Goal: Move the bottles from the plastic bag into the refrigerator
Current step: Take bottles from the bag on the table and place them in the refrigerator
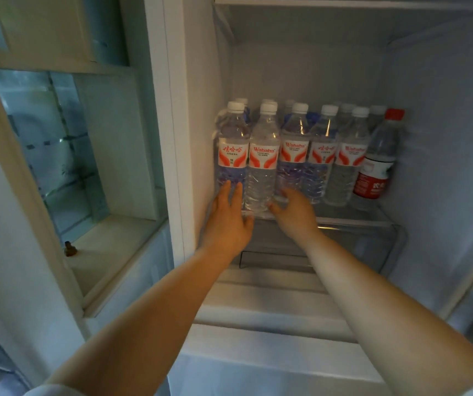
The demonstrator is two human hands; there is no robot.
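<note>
The refrigerator stands open, its smooth white plastic walls seen around a clear glass shelf. On that shelf a row of clear plastic water bottles is packed upright, shoulder to shoulder, with more bottles glimpsed behind. Each is ribbed toward the base, capped in white and wrapped in a glossy white label with red swooshes. At the 3 o'clock end of the row a bottle with a red cap and red label is set.

The left hand is raised from 7 o'clock, its fingers straight and slightly apart, the tips laid against the lower ribs of the leftmost bottle. The right hand comes in from 5 o'clock; its fingers are loosely spread and gently curved, clamped on nothing, the thumb just beside the base of the second bottle. That bottle stands between the two hands at the shelf's front edge.

Below the shelf, a transparent drawer with rounded corners is seen. At 9 o'clock, frosted, translucent door bins are seen on the open door. The plastic bag is out of view.
</note>
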